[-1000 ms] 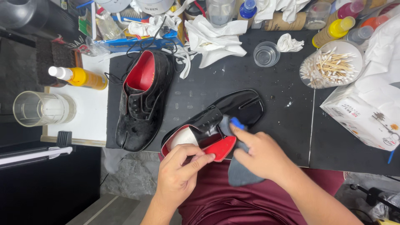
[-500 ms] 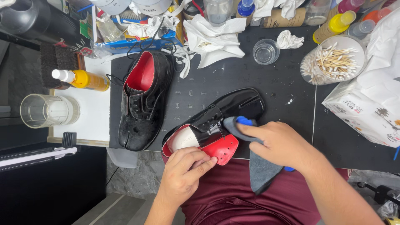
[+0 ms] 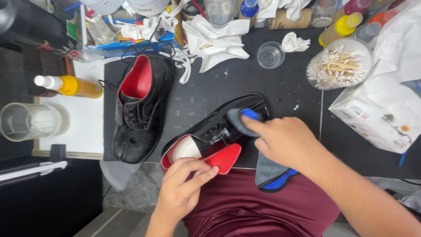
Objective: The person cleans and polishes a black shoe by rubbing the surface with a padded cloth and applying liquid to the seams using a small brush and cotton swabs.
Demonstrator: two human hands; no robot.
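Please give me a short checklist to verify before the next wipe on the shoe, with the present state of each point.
1. Left hand steadies the shoe at its heel: ok.
2. Cloth wrapped on the right hand fingers and touching the shoe upper: ok.
3. Loose end of the cloth hangs clear of the shoe: ok.
4. Shoe rests fully on the mat: not ok, the heel overhangs the near edge.
5. Second shoe lies apart from the working one: ok.
6. Polish on the cloth: cannot tell.
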